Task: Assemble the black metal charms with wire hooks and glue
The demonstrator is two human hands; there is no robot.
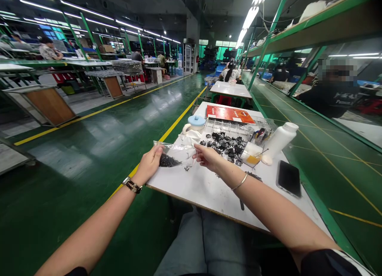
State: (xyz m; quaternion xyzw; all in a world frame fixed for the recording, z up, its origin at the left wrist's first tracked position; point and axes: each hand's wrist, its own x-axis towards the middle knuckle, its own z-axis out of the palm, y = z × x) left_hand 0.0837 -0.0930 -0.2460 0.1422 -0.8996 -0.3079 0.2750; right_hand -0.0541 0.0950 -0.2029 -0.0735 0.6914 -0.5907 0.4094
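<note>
Near the centre of the frame, I'm gripping a clear bag (173, 147) of small black parts (168, 161) with my left hand (151, 160). My right hand (208, 156) is curling at the bag's right edge; I cannot tell whether it is pinching the film. Clustered black pieces (231, 143) are lying right of centre on the white table (191, 189).

White table (191, 190), black pieces (229, 143), phone (289, 178), bottle (280, 139)

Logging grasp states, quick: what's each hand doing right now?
Left hand: closed, holding the clear bag with small black parts inside.
Right hand: fingers at the bag's opposite edge; whether pinched shut can't be told.
</note>
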